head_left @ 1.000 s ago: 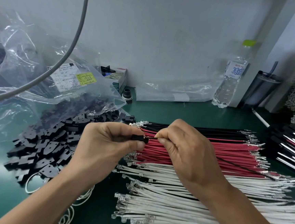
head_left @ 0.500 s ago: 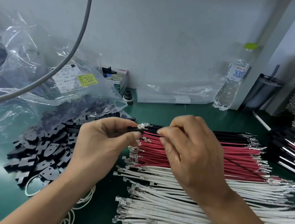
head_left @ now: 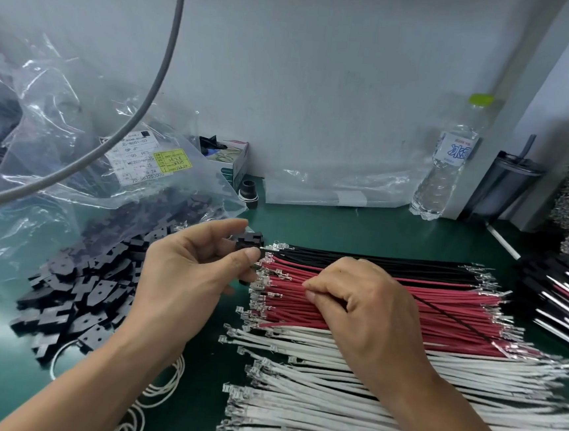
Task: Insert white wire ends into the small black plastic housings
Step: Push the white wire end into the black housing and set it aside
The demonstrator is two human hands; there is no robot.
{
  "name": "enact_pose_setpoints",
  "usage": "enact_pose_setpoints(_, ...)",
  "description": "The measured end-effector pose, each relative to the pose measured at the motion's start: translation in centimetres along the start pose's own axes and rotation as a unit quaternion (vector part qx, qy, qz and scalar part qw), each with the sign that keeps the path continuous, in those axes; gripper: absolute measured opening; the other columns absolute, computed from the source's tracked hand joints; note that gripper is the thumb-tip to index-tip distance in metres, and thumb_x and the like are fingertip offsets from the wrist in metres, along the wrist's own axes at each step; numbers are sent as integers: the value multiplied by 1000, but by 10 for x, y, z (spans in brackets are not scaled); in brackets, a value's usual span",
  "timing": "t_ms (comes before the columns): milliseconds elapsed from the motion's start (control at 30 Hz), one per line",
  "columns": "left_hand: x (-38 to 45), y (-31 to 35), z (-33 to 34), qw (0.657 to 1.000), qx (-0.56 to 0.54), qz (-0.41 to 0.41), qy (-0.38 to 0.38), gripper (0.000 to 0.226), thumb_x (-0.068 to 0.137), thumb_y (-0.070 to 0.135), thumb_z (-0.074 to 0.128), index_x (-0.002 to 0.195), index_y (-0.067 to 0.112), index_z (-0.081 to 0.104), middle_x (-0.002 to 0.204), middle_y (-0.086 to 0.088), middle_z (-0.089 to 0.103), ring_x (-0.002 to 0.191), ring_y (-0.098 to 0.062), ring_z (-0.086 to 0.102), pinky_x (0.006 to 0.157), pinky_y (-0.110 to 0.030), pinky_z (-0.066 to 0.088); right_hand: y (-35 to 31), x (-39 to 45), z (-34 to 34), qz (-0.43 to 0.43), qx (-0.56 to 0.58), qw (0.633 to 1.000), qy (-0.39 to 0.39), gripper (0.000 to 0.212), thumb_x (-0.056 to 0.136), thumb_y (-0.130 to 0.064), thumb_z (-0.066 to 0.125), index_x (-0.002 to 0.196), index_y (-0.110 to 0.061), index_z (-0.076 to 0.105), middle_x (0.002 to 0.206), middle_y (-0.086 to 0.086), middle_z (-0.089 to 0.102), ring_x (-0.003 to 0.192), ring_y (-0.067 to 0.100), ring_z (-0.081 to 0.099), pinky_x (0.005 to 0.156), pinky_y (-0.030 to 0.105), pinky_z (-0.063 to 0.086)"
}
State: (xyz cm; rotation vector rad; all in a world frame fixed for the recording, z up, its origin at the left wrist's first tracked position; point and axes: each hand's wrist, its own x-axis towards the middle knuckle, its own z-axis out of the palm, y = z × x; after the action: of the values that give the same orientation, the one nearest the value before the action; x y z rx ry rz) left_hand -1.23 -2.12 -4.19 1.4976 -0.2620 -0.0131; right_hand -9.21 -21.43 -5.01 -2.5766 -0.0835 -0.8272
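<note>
We pinch a black housing (head_left: 251, 241) in the left hand (head_left: 188, 275); the right hand (head_left: 361, 304), fingers curled, reaches into the red wires (head_left: 389, 293), grasp unclear. Next, we judge, select a white wire (head_left: 331, 367) and align its terminal.

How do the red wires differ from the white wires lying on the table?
The red wires lie in a tidy, tight bundle further from the person; the white wires lie nearer, spread more loosely, their ends staggered. The right hand rests on the red wires with its fingertips in them, while its forearm crosses above the white wires. Both lie side by side running left to right, with metal tips.
</note>
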Motion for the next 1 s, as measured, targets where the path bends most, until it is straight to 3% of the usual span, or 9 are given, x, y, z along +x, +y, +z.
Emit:
enact_pose_setpoints(133, 3, 2, -3, 999, -44, -20, -4, 18, 75, 19, 82, 93, 20, 83, 85, -10, 80, 74, -26, 78, 54, -22, 58, 4, 1, -2, -6, 43, 999, 30, 8, 91, -17, 73, 96, -20, 79, 88, -13, 68, 84, 6, 65, 72, 30, 56)
enact_pose_setpoints(267, 5, 4, -5, 987, -128, -79, -60, 33, 67, 29, 83, 94, 9, 82, 92, -20, 78, 69, -24, 74, 55, -24, 58, 0, 4, -5, -25, 81, 994, 64, 23, 97, -20, 61, 113, -23, 76, 89, -10, 59, 76, 11, 60, 64, 29, 52)
enact_pose_setpoints(400, 6, 3, -6, 973, -170, -110, -112, 35, 72, 26, 82, 97, 2, 80, 92, -24, 76, 67, -22, 72, 58, -26, 60, -6, 3, -8, -42, 66, 993, 86, 18, 95, -28, 65, 107, -26, 78, 87, -13, 55, 72, 11, 58, 57, 33, 50)
enact_pose_setpoints(733, 7, 4, -6, 967, -182, -126, -122, 35, 72, 28, 80, 93, 1, 80, 87, -23, 76, 66, -23, 73, 60, -26, 62, -8, 3, -11, -59, 35, 990, 125, 16, 93, -26, 68, 97, -17, 81, 84, -8, 58, 66, 11, 57, 52, 34, 51)
enact_pose_setpoints(867, 7, 6, -7, 967, -180, -132, -124, 33, 73, 30, 79, 92, 3, 81, 85, -20, 76, 65, -22, 74, 59, -26, 62, -9, 3, -13, -130, -76, 980, 131, 7, 93, -14, 73, 95, -12, 79, 79, -1, 58, 61, 16, 52, 48, 32, 47)
enact_pose_setpoints(1000, 6, 8, -8, 968, -167, -138, -128, 35, 71, 31, 81, 92, 2, 81, 83, -22, 75, 63, -23, 73, 58, -25, 61, -6, 2, -16, -169, -101, 971, 135, 11, 90, -5, 74, 98, -10, 79, 79, 1, 59, 63, 17, 51, 47, 32, 46)
